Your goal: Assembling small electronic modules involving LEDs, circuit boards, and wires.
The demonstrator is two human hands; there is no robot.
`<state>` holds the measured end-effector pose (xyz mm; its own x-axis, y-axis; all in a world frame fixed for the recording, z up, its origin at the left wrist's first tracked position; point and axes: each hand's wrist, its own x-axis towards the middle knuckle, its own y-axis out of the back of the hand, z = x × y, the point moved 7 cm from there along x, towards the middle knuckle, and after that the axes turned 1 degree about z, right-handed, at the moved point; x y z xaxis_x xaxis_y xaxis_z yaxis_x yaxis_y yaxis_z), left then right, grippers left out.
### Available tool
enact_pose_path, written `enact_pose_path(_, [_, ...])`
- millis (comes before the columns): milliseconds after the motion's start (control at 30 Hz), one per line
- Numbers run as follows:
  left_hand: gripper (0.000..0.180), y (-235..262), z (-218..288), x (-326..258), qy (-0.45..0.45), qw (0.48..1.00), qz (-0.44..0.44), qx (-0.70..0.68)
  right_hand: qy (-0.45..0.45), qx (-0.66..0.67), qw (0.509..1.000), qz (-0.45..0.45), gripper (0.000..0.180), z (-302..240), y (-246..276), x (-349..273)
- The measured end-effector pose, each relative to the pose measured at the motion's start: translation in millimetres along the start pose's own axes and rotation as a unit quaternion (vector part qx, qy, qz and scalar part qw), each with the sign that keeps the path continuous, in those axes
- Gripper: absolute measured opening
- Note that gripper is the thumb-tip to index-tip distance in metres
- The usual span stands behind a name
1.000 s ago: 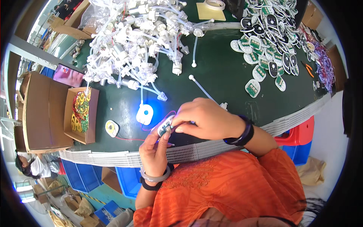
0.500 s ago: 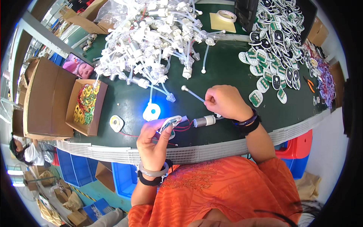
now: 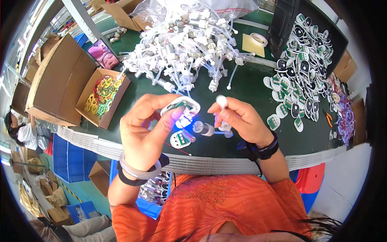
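My left hand (image 3: 143,131) is closed, pinching a white oval casing (image 3: 192,104) with a green circuit board on its inner side. Just below the casing is a strong blue glow. My right hand (image 3: 246,123) pinches a thin tube by its white rounded tip (image 3: 221,100). Between the hands a small silver cylindrical motor (image 3: 203,128) with a clear fitting hangs over the bench, its far end near my right fingers. Under my left fingers, another white oval piece with a green board (image 3: 180,139) lies on the green bench.
Behind my hands is a large heap of white pump parts with clear tubes (image 3: 181,52). Oval circuit-board pieces (image 3: 300,76) spread at right, near orange-handled pliers (image 3: 328,118). A cardboard tray (image 3: 111,109) of yellow and green coils stands left, with a roll of tape (image 3: 258,39) farther back.
Both hands have come up nearer to me, and my left hand has tilted the casing. My right hand has turned the tube, so its white tip points up. The motor has moved left, off the bench.
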<state>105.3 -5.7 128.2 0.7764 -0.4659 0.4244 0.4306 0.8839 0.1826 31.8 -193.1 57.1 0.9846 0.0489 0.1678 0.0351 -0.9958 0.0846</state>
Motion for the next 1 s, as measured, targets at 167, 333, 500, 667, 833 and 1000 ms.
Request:
enact_pose_path(167, [0.019,-13.0,15.6,11.4,0.001,0.998,-0.041,-0.055,0.163,-0.133,0.975,0.068,0.023,-24.2,-6.0,4.3])
enact_pose_path(333, [0.020,-21.6,37.5,19.0,-0.037,0.995,-0.076,-0.059,0.118,0.019,0.992,0.034,0.030,-29.7,-19.6,8.1])
enact_pose_path(500, [0.021,-22.6,43.8,24.2,-0.009,0.990,-0.064,-0.122,0.134,0.072,0.988,0.027,0.034,-38.2,-30.3,10.0])
enact_pose_path(667, [0.020,-22.4,45.8,22.0,-0.005,0.987,-0.070,-0.143,0.069,0.171,0.982,-0.028,0.034,-29.7,-41.2,8.8])
enact_pose_path(833, [0.020,-21.8,47.6,19.4,0.002,0.983,-0.077,-0.169,0.065,0.187,0.979,-0.056,0.036,-31.5,-48.9,7.0])
enact_pose_path(1000, [0.020,-19.9,46.6,16.7,-0.004,0.983,-0.073,-0.169,0.080,0.175,0.980,-0.053,0.035,-39.0,-53.1,6.1])
